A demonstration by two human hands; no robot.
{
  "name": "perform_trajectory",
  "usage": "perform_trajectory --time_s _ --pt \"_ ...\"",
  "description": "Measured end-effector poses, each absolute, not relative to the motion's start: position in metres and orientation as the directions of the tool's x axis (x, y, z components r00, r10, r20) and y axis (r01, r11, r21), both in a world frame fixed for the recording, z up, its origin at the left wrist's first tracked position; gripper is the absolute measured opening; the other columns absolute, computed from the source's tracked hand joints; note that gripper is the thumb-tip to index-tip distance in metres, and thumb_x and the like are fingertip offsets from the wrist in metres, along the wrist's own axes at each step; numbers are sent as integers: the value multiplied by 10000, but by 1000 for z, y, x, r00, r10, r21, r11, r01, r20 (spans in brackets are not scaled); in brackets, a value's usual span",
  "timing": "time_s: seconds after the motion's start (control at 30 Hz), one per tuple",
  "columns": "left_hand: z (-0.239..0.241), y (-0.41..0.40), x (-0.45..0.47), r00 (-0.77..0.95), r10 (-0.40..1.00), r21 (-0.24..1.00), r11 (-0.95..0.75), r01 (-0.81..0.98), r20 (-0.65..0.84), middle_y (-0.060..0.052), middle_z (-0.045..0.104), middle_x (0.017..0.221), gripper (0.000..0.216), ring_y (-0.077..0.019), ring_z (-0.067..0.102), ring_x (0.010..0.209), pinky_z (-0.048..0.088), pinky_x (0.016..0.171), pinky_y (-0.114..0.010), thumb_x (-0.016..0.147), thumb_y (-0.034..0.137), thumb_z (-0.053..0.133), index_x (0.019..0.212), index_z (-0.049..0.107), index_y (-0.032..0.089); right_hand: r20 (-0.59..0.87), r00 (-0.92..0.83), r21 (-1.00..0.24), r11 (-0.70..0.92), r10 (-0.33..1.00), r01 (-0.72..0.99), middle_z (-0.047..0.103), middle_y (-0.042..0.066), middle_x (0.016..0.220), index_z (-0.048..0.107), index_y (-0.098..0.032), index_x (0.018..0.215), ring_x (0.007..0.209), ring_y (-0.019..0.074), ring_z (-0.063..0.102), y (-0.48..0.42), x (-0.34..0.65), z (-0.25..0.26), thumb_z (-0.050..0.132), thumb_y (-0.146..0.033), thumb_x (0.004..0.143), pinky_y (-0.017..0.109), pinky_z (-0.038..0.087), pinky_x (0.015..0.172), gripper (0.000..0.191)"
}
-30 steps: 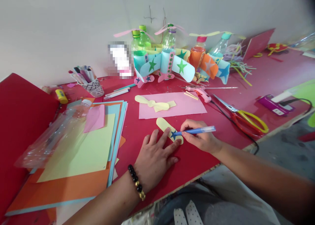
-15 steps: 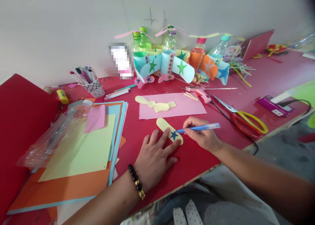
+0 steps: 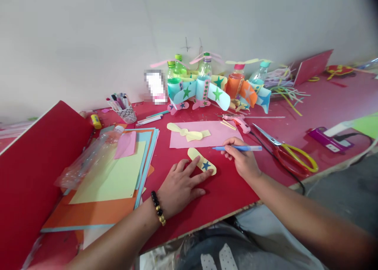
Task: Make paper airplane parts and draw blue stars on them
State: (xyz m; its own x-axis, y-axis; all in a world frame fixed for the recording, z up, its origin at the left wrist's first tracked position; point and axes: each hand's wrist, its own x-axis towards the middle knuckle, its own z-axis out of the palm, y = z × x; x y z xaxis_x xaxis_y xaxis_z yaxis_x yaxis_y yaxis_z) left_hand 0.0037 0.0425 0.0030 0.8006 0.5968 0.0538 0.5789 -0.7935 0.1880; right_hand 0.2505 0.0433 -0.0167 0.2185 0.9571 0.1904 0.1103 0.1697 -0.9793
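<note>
My left hand (image 3: 180,185) lies flat on the red table (image 3: 224,191), fingers spread, two fingertips pressing on a pale yellow paper strip (image 3: 198,159) that bears a blue star (image 3: 206,165). My right hand (image 3: 242,158) is closed around a blue marker (image 3: 237,148), held level just right of the strip, its tip lifted off the paper. Beyond the strip lies a pink sheet (image 3: 218,134) with a yellow paper bow (image 3: 189,133) on it.
A stack of coloured paper (image 3: 115,179) and an empty plastic bottle (image 3: 88,159) lie left. Scissors (image 3: 286,150) and a pink glue gun (image 3: 238,121) lie right. Decorated bottle planes (image 3: 206,87) stand by the wall, with a cup of markers (image 3: 124,108). A red board (image 3: 32,171) leans left.
My right hand has lifted the marker off the blue star and drawn it back to the right. The camera has tilted up a little. My left hand stays on the strip.
</note>
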Motion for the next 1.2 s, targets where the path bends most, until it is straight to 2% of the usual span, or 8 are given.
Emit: perform_trajectory --time_s 0.13,0.23,0.37,0.6,0.83,0.93,1.1,1.2 --pt "9 52 3 768 626 275 -768 578 135 -63 397 1507 555 -292 449 1204 413 1003 -469 936 475 490 1463 370 348 226 200 -973 213 953 86 684 7 725 608 -208 954 577 125 565 42 249 -14 571 -371 904 240 425 515 174" --pt "14 65 1 634 740 401 -663 633 223 -74 580 1331 468 -250 483 1177 421 1001 -399 969 438 442 1388 480 232 243 184 -969 232 952 80 693 14 734 594 -209 1017 561 130 582 39 248 -13 543 -408 922 245 431 498 226" --pt "14 84 3 461 878 417 -469 779 128 -108 597 1281 499 -283 487 1179 400 1010 -419 934 475 493 1321 537 163 243 133 -969 234 961 82 694 12 711 580 -208 1040 525 128 588 39 244 -9 522 -421 934 245 431 478 245" --pt "7 104 29 382 924 439 -352 826 23 -125 624 1159 591 -310 541 1068 444 926 -414 727 479 741 1214 621 167 414 -52 -890 416 909 186 707 19 765 597 -224 1044 545 127 611 73 232 28 500 -412 948 263 479 536 233" --pt "-1 108 41 324 945 507 -304 806 52 -58 676 900 249 -245 576 884 460 775 -337 702 308 769 898 675 187 430 -60 -871 431 901 236 700 26 721 603 -214 1006 512 131 587 118 243 13 535 -415 920 259 479 527 228" --pt "-2 106 37 331 938 570 -326 754 99 -23 669 793 74 -204 579 810 449 703 -289 750 217 713 780 650 191 390 -108 -881 405 914 247 700 26 711 614 -212 969 506 131 585 122 253 4 571 -407 899 247 469 506 211" --pt "7 102 28 305 913 652 -407 640 271 -12 652 843 92 -164 575 840 453 762 -268 833 220 653 767 598 189 305 -174 -922 336 936 193 705 18 725 583 -221 963 540 128 601 124 256 6 538 -410 923 231 463 508 198" --pt "11 99 24 252 847 670 -525 525 468 -20 625 825 104 -147 562 793 458 735 -267 868 219 627 780 586 182 261 -229 -934 305 938 187 712 24 753 580 -217 967 549 129 598 123 253 7 577 -406 902 238 466 519 200"
